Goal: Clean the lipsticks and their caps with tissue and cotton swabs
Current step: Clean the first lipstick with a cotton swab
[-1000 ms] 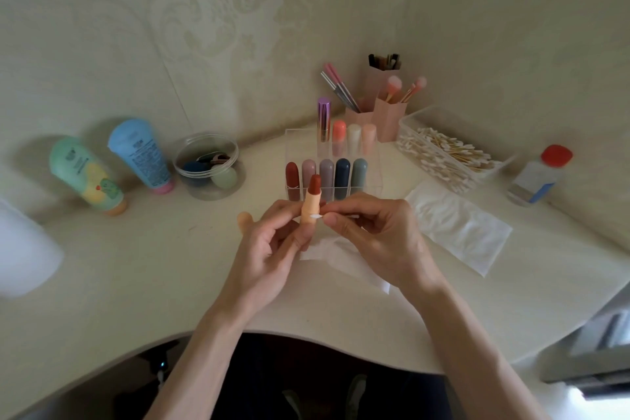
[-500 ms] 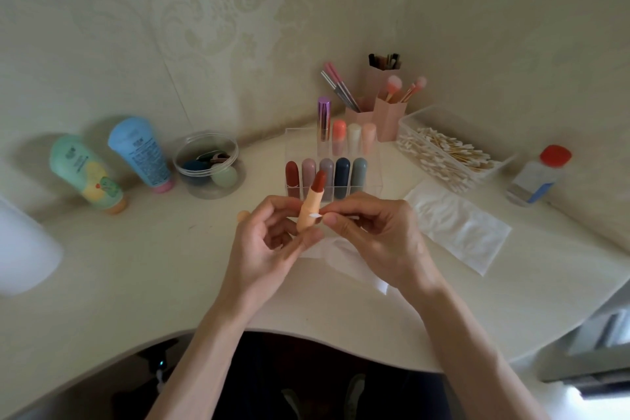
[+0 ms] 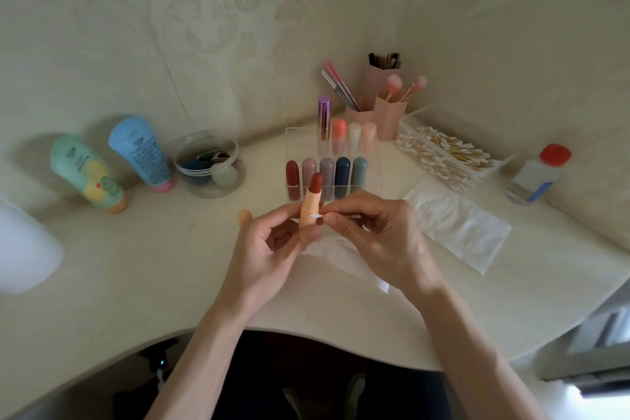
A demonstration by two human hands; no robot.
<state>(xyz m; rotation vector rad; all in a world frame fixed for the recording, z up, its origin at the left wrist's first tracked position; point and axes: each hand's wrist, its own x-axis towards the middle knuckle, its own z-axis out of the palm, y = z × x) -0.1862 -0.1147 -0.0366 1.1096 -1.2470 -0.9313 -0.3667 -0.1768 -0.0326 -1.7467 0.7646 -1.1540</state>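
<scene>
L hand (image 3: pixel 269 249) grips open lipstick (image 3: pixel 311 203); R hand (image 3: pixel 381 239) pinches cotton swab (image 3: pixel 318 216) touching its tube.

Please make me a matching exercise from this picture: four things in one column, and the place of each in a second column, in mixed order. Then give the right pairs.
1 open lipstick
2 cotton swab
3 peach cap
4 red-capped bottle

a on the table, just left of the left hand
b pinched in the right hand
c at the far right of the table
d held in the left hand

Pairs: 1-d, 2-b, 3-a, 4-c.
</scene>
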